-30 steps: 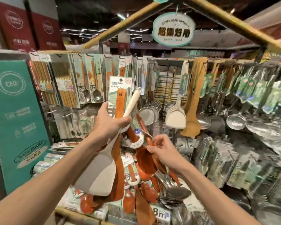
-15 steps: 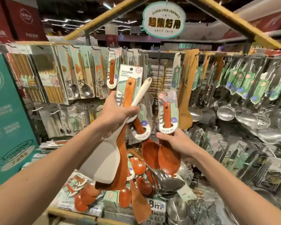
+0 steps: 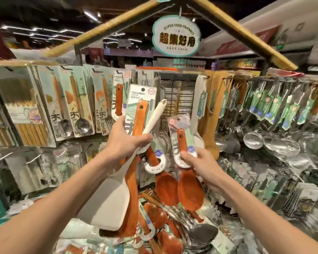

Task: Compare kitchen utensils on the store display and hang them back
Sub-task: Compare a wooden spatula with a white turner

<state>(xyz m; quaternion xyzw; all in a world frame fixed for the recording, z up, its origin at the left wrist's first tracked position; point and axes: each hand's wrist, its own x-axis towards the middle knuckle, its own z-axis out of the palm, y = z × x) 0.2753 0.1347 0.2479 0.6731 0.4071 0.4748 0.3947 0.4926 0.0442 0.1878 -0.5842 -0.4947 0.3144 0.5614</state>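
Much hidden in the grip, more lost to blur

The left hand (image 3: 125, 145) covers the mid-handles of the white spatula (image 3: 106, 204) and wooden turner (image 3: 133, 189); the right hand (image 3: 198, 162) hides the wooden spoon (image 3: 190, 189) card's foot. Both forearms (image 3: 44, 208) run off the bottom edge. The steel ladles (image 3: 255, 142) at right are smeared, and the hanging sign (image 3: 176, 36) carries small print that is unreadable.

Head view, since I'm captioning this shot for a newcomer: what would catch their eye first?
Centre frame, the left hand grips a white spatula and a carded wooden turner together, while the right hand just beside it holds a packaged wooden spoon. Above them hangs an oval sign reading SUPER USER FRIENDLY, and steel ladles crowd the rack to the right.
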